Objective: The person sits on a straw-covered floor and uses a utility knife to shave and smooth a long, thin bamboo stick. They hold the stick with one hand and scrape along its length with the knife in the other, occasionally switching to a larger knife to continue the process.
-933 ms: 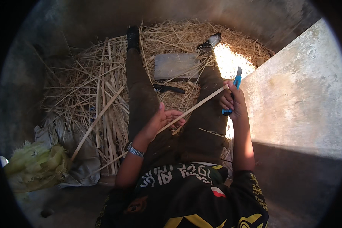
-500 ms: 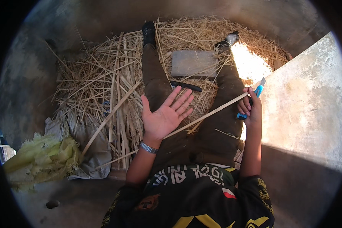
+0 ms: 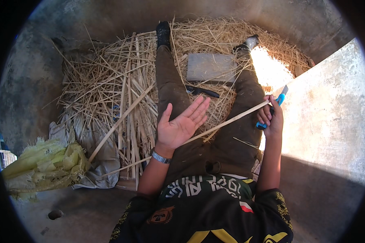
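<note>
My right hand [image 3: 271,118] is closed round a blue and black utility knife [image 3: 280,99], its blade out and pointing up and away. The same hand grips one end of a long, thin, pale strip [image 3: 235,118], which looks like bamboo. From there the strip slants down to the left across my lap, passing under my left forearm. My left hand [image 3: 179,128] is open, palm up, fingers stretched and holding nothing. A metal-banded watch [image 3: 161,158] is on that wrist.
Straw and loose strips [image 3: 101,93] cover the floor around my outstretched legs. Between the legs lie a grey block [image 3: 207,67] and a long black object [image 3: 202,91]. A frayed yellow-green sack [image 3: 48,162] lies at left. A sunlit concrete wall [image 3: 328,109] stands close on the right.
My left hand has lowered and tilted a little, its fingers closer together. My right hand keeps its hold on knife and strip. The whole view has shifted slightly.
</note>
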### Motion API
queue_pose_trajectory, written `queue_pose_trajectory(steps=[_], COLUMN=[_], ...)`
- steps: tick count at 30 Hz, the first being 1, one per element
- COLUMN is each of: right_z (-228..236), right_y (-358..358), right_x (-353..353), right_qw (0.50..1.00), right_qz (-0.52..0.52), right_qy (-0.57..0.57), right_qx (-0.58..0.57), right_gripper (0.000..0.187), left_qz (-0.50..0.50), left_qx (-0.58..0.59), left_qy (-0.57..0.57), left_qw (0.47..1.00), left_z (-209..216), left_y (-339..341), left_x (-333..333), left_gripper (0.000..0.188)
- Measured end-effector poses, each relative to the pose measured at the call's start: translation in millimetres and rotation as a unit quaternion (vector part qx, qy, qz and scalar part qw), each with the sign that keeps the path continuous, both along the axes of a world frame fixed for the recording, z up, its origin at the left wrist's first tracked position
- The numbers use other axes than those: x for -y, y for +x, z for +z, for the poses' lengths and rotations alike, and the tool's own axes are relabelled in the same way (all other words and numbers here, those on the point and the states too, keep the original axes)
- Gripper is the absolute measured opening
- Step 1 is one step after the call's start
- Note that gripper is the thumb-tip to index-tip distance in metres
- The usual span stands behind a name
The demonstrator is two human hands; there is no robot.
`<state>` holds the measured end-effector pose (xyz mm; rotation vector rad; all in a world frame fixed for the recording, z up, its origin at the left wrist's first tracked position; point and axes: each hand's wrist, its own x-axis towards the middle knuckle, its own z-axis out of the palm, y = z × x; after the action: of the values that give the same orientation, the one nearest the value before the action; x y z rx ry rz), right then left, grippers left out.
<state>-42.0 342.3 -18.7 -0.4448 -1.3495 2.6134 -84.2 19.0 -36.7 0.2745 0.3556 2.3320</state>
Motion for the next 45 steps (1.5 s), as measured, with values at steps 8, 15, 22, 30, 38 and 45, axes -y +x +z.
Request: queue_pose_trajectory(steps=[8,15,22,30,38,45], right_z=[5.1,3.6,4.6,7.0,9.3,9.3], right_y=[1.7,2.1,2.4,4.6,5.1,5.4], right_x=[-2.1,-1.8,-2.2,-2.2,-1.5,-1.7], right_qw=[0.999,1.0,1.0,1.0,0.999,0.999], right_qz=[-0.002,-0.002,-0.007,-0.009,-0.012,-0.011], right_qy=[0.031,0.016,0.023,0.027,0.038,0.042], right_qx=[0.01,0.003,0.005,0.006,0.007,0.011], right_gripper=[0.03,0.03,0.03,0.03,0.029,0.03], left_qz=[-0.007,-0.005,-0.017,-0.021,-0.026,-0.026], left_qx=[-0.076,-0.103,-0.144,-0.161,-0.158,-0.193], left_qy=[-0.036,-0.06,-0.1,-0.057,-0.047,-0.1], left_qw=[0.996,0.993,0.984,0.985,0.986,0.976], left_z=[-2.2,-7.9,-4.1,-8.8,-9.4,-9.9], left_y=[1.0,1.4,1.0,3.6,4.7,5.4], left_x=[1.2,0.8,1.0,1.0,1.6,0.5], left_gripper=[0.094,0.094,0.091,0.102,0.1,0.092])
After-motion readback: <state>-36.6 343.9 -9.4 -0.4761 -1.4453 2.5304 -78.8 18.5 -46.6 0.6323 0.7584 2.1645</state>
